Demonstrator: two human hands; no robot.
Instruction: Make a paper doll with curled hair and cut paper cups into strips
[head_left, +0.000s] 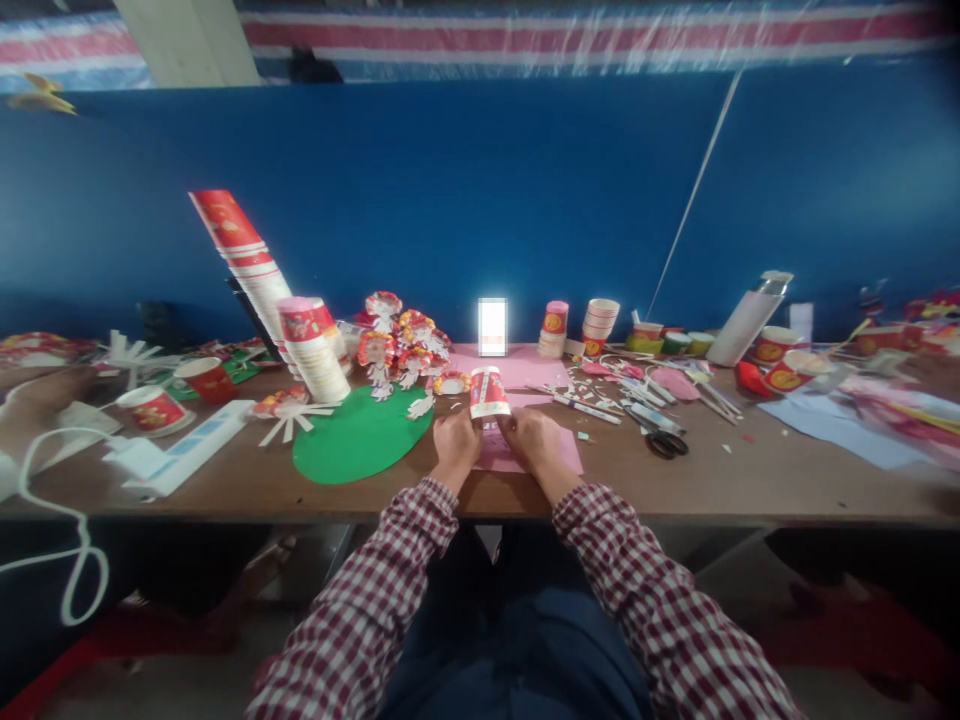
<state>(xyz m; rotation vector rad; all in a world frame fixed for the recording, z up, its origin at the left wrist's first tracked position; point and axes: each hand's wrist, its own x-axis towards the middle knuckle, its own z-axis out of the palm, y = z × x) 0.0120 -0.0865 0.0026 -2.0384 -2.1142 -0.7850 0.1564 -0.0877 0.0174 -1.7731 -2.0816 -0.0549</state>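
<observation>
A red and white paper cup (490, 393) is held between both of my hands above pink paper (525, 462) near the table's front edge. My left hand (456, 442) grips its left side, and my right hand (531, 438) grips the right; the fingertips are partly hidden. Left of my hands lies a green paper oval (352, 440). Behind that stand several cut-paper figures (401, 340) with red and yellow frilled tops. A bright phone-like screen (493, 328), its picture blurred out, stands beyond the cup.
Tall leaning cup stacks (319, 355) rise at left, near a white power strip (191, 445). To the right are scissors (666, 443), pens (586, 408), paper scraps and a white flask (750, 320). A blue partition (450, 200) closes the back. Another person's hand (34, 400) is at far left.
</observation>
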